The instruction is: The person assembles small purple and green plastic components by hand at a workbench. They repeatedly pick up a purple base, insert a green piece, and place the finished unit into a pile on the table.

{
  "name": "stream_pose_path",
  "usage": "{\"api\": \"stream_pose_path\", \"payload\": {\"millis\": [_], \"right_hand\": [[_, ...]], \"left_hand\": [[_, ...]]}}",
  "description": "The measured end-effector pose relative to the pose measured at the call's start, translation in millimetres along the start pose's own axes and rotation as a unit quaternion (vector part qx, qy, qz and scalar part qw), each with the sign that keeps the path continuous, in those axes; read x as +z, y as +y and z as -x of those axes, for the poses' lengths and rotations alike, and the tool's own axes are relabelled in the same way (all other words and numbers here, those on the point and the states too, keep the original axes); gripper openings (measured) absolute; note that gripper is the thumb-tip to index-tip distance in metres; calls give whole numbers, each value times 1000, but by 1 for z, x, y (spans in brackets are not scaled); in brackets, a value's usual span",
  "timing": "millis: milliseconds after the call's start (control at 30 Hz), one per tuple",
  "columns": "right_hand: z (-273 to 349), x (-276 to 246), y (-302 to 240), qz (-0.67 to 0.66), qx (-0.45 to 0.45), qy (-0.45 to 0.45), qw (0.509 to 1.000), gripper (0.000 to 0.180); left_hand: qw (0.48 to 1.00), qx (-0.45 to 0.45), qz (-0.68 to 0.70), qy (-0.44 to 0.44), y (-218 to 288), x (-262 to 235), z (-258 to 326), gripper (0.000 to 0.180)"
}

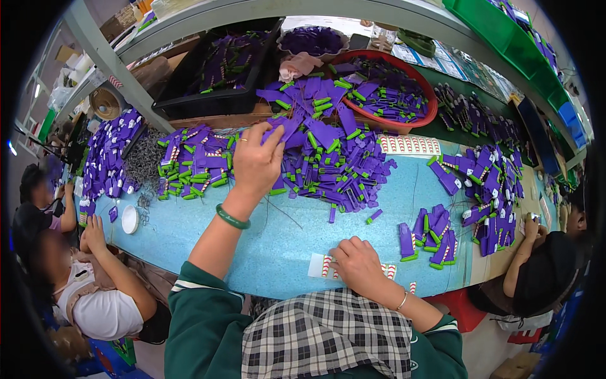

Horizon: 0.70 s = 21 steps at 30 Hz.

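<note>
My left hand (257,159), with a green bangle and a ring, reaches over the table to a heap of flat purple plastic parts with green ends (328,136). Its fingers are bent and closed at a purple part (291,128) on the heap's left side; the fingertips are partly hidden. Near the table's front edge, my right hand (358,266) rests low over a white sticker strip (317,265) with red-patterned labels. Its thumb and fingers are pressed together on the strip, covering the middle of it.
A red basin (431,104) and a black tray (183,104) hold more purple parts behind the heap. Purple-and-green piles (197,161) lie left and right (435,237). A sticker sheet (410,145) lies behind; a small white dish (130,219) stands left. Co-workers sit at both sides; a shelf frame crosses above.
</note>
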State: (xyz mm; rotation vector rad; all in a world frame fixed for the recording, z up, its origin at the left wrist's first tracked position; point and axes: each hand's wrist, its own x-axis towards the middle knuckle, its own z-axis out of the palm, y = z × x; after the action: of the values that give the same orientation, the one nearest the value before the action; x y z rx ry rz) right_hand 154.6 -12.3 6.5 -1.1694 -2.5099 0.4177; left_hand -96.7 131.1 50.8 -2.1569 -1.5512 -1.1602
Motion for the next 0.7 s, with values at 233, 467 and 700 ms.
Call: {"api": "stream_pose_path", "payload": {"millis": [233, 467, 700], "right_hand": [[2, 10, 8, -55, 10, 36, 998, 15], [5, 17, 9, -58, 6, 61, 996, 13], [6, 23, 11, -66, 2, 98, 993, 11]], "left_hand": [[842, -215, 481, 116, 16, -45, -17, 16], [675, -296, 664, -123, 80, -80, 41, 19], [581, -454, 620, -267, 106, -24, 148, 21]]}}
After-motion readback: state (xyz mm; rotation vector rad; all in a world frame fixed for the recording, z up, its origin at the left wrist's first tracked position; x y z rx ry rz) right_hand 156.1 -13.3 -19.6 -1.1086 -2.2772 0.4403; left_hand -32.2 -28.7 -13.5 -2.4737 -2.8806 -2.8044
